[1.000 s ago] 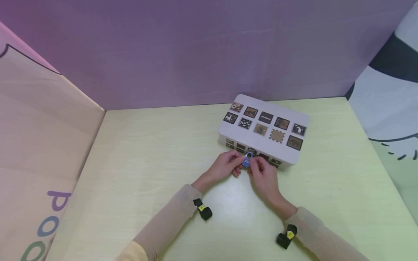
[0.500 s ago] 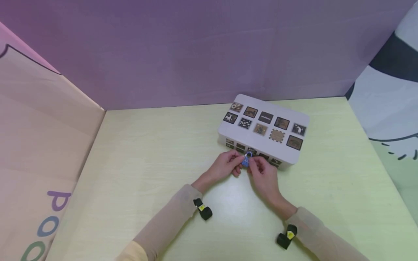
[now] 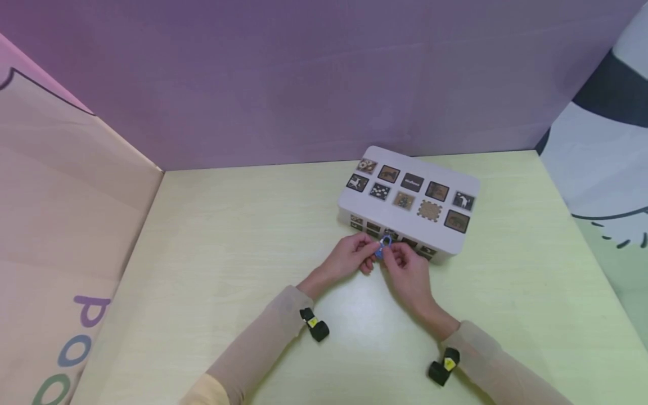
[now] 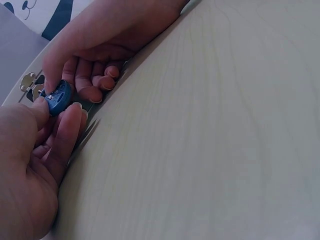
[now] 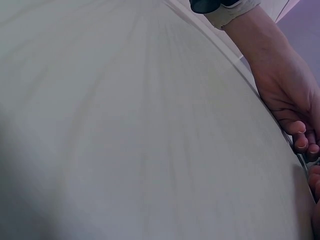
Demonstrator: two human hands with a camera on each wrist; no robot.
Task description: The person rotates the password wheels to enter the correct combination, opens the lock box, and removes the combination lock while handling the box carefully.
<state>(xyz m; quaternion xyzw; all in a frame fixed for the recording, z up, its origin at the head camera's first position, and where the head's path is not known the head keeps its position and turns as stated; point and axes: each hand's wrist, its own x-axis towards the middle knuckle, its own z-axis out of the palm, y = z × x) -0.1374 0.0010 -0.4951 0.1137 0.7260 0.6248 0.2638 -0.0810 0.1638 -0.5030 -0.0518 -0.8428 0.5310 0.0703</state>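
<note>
A small blue combination padlock [image 3: 381, 252] is held between both hands, at the front side of a white tin box [image 3: 405, 205] printed with dark and brown pictures. My left hand [image 3: 349, 256] pinches its left side with thumb and fingers. From the right, my right hand [image 3: 410, 275] has its thumb and index finger on the lock's body. The left wrist view shows number dials on the padlock [image 4: 59, 98] and, just behind it, the box's metal clasp [image 4: 29, 82]. Whether the shackle passes through the clasp I cannot tell. In the right wrist view the padlock is hidden.
The box stands angled on a pale wood-grain table [image 3: 243, 225]. A purple backdrop [image 3: 283, 84] closes off the far edge, and printed panels flank both sides. Each sleeve carries a small black strap device [image 3: 315, 324].
My right thumb and fingers have shifted slightly left over the padlock, covering more of its body. The left hand and the box stay where they were.
</note>
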